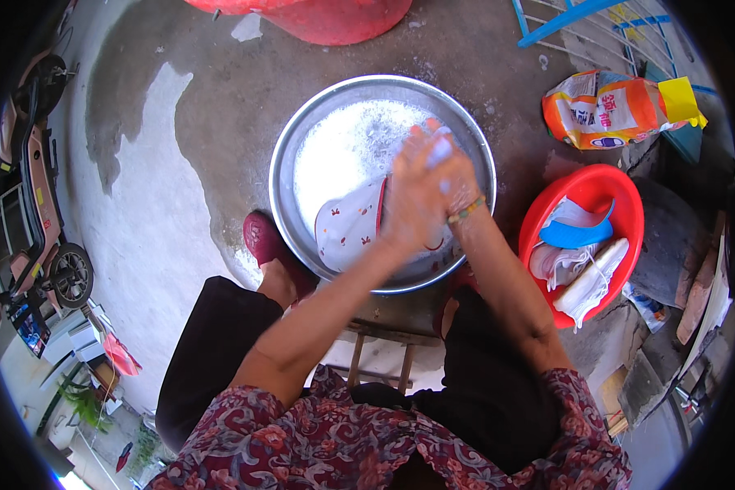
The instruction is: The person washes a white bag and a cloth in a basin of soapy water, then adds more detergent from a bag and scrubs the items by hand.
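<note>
A round metal basin stands on the ground before me, with white suds over the water. In its lower part lies a pale fabric item with small printed motifs and a dark red edging. My left hand and my right hand are pressed together above the basin's right half, overlapping part of the item. Both are blurred. White lather shows between and on the fingers. Whether cloth or anything else is gripped there is hidden. A beaded bracelet circles my right wrist.
To the right, a red plastic tub holds white shoes and a blue-bristled brush or similar blue piece. An orange detergent bag lies above it. A larger red tub stands ahead; an electric scooter is at left.
</note>
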A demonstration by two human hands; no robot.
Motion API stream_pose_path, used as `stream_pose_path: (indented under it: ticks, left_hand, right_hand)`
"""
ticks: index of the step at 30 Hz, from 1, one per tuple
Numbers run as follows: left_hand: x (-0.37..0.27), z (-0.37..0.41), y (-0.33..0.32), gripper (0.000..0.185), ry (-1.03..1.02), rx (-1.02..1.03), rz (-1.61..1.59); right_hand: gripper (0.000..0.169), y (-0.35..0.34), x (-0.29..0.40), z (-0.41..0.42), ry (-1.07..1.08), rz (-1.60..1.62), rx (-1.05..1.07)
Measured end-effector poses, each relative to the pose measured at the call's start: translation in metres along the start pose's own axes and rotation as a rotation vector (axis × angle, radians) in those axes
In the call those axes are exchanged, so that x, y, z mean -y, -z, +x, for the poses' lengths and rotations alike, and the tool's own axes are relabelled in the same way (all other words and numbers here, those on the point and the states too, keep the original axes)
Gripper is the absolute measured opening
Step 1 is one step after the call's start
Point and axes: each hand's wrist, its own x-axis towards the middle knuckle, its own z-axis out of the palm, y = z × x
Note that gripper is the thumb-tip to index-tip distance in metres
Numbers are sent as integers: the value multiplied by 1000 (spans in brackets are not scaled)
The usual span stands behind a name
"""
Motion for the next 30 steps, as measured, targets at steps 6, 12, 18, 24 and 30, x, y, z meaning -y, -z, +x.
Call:
stream_pose_path:
  ticks: [6,12,18,24,30]
  left_hand:
    - [20,23,9,20,174,-85,-137]
    - [91,30,51,34,299,128,-46]
    - [85,-4,58,45,23,535,439]
    - [86,-3,48,25,48,1013,880]
    - [131,-20,53,18,843,404,-217]
  right_hand:
    - [35,-21,-11,-16,39,11,147]
    - [27,-16,4,-2,303,-529,-50]
    - [31,17,2,28,1008,-2259,111]
    - [25,9,6,35,392,-2440,245]
    - [18,1,17,18,349,-947,27]
